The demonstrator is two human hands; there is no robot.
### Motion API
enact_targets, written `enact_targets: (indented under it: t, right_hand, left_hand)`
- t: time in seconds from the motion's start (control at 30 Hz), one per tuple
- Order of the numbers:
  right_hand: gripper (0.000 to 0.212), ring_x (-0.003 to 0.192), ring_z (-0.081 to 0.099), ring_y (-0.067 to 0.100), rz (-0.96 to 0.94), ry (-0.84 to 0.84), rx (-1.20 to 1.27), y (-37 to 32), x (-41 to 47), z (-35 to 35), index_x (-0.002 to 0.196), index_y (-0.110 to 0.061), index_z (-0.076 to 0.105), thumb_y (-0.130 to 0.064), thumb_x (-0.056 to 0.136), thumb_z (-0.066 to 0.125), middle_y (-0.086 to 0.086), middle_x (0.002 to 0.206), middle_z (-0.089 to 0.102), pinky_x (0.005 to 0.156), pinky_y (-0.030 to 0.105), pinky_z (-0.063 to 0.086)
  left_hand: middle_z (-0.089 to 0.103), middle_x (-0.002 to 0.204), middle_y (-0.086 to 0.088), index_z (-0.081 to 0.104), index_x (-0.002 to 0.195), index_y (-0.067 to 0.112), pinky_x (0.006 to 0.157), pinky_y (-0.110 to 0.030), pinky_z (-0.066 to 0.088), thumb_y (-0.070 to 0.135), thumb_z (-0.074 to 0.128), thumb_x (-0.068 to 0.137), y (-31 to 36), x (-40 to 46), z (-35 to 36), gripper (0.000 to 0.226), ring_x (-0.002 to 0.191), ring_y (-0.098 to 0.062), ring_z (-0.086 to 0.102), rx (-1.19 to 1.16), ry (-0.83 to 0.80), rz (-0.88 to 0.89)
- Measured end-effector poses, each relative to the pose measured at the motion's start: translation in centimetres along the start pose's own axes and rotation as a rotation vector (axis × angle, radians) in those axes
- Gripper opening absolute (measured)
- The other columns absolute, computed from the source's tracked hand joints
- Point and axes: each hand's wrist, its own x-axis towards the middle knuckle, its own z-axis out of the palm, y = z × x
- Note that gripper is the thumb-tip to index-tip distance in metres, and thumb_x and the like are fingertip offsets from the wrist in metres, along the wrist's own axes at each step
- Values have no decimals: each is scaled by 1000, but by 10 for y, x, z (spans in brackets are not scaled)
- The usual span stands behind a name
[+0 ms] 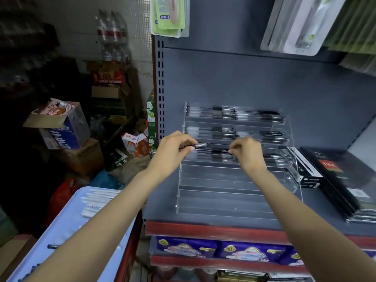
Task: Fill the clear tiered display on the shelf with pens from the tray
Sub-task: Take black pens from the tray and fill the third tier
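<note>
Surroundings: black boxes (343, 180) stacked right of my clear tiered display (236, 180), just beside it; blue tray (67, 224) of pens lower left. Item: one black pen (200, 146), long axis level, running left–right along the third tier. My left hand (173, 151) pinches its left end; my right hand (247, 151) pinches near its right end. Lower tiers hold nothing; shelf (203, 218) edge lies in front.

- The tiered display (234, 180) stands on the shelf (203, 218), centre of frame.
- Pens (234, 113) lie in its three upper tiers.
- Both hands, left hand (173, 151) and right hand (248, 151), hold a pen (201, 146) before the third tier.
- The tray (67, 226) sits lower left, with pens in it.
- Boxes (341, 180) lie right of the display.
</note>
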Motion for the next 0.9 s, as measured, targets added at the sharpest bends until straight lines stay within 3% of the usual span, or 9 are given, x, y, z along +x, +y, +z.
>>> enact_targets:
  t: [0.1, 0.2, 0.3, 0.4, 0.57, 0.67, 0.73, 0.83, 0.9]
  right_hand:
    - [9, 81, 65, 23, 2, -55, -52, -2, 6, 4, 91, -6, 71, -4, 86, 63, 12, 91, 70, 80, 35, 55]
    - [15, 83, 63, 16, -12, -22, 20, -9, 1, -2, 101, -6, 70, -8, 88, 62, 2, 95, 68, 80, 21, 49]
    - [14, 76, 63, 8, -35, -20, 350, -26, -15, -15, 99, -12, 70, -18, 90, 61, -7, 88, 65, 67, 6, 45]
    - [10, 75, 68, 11, -69, -183, 607, -35, -25, -21, 94, -15, 70, -13, 86, 66, -1, 85, 70, 70, 15, 54]
    - [15, 75, 67, 14, 29, -24, 626, -15, -19, -29, 84, -18, 71, -4, 81, 68, 0, 81, 70, 80, 25, 53]
    - [12, 74, 64, 6, 98, 70, 550, 2, -16, -32, 87, -14, 72, -4, 81, 68, 5, 86, 70, 79, 18, 50]
    - [11, 75, 63, 8, 113, 84, 480, 7, -16, -28, 88, -12, 73, -5, 82, 68, 2, 86, 69, 79, 17, 49]
    - [10, 81, 61, 11, 103, 62, 384, 5, -16, -23, 91, -9, 73, -6, 83, 67, -2, 86, 66, 70, 1, 41]
    - [11, 81, 59, 10, 81, 41, 312, 2, -15, -20, 92, -8, 74, -7, 84, 67, -2, 88, 67, 69, 3, 40]
  left_hand:
    - [56, 85, 10, 68, 95, 14, 72, 2, 37, 11, 66, 84, 2, 2, 2, 11, 78, -1, 54, 1, -3, 0]
    - [57, 84, 10, 67, 92, 14, 72, -3, 40, 12, 67, 84, 3, 3, 2, 9, 80, -6, 56, 8, -17, 0]
    - [60, 87, 6, 67, 92, 15, 74, -7, 42, 13, 67, 84, 5, 5, 3, 9, 83, -8, 58, -4, -36, 1]
    - [63, 89, 6, 67, 92, 18, 74, -6, 42, 14, 68, 84, 11, 8, 10, 9, 83, -7, 59, 9, -64, 25]
    - [57, 99, 8, 64, 106, 18, 85, -17, 44, 18, 67, 85, 7, 8, 4, 21, 90, -4, 55, 47, 19, -8]
    - [54, 119, -4, 53, 127, 13, 94, -24, 40, 20, 66, 86, -7, 5, -3, 43, 107, -14, 53, 102, 114, -146]
    - [58, 126, -10, 50, 131, 8, 98, -28, 42, 18, 66, 86, -13, 4, -1, 49, 114, -19, 56, 89, 59, -242]
    - [65, 118, -12, 56, 127, 7, 98, -28, 45, 15, 67, 85, -16, 4, 4, 44, 105, -19, 63, -3, -13, -304]
    - [68, 112, -11, 58, 124, 8, 96, -26, 45, 14, 69, 83, -18, 4, 4, 43, 103, -18, 64, -42, 1, -329]
